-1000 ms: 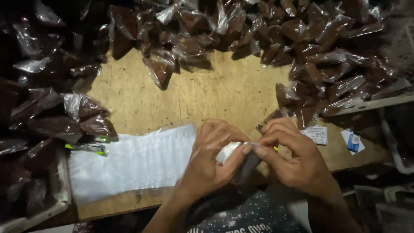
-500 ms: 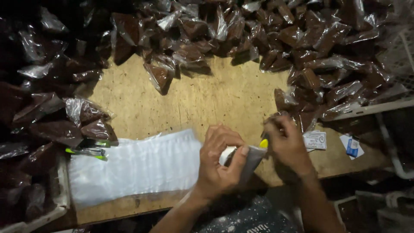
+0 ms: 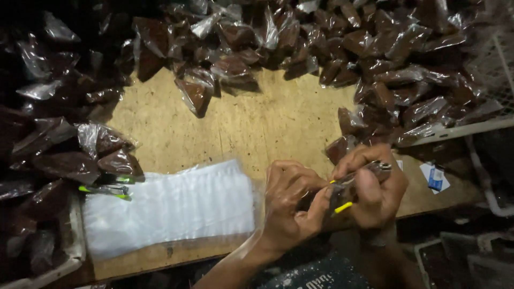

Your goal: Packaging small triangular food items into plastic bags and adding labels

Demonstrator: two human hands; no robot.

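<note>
Both my hands meet at the near edge of the wooden board (image 3: 257, 123). My left hand (image 3: 289, 206) and my right hand (image 3: 377, 187) together grip a small clear plastic packet (image 3: 342, 194) with dark brown contents. Two short yellow bits (image 3: 343, 207) show at the packet, between my fingers; I cannot tell what they are. A flat stack of empty clear bags (image 3: 171, 208) lies on the board just left of my left hand.
Filled packets of brown stuff (image 3: 375, 59) are heaped along the far side, the left (image 3: 64, 155) and the right of the board. Green and yellow-tipped strips (image 3: 104, 190) lie at the stack's left end. A small blue and white sachet (image 3: 435, 176) sits at the right.
My hands have shifted slightly right and closed tighter around the packet. The pale part of the packet seen earlier is now covered, and only dark plastic shows.
</note>
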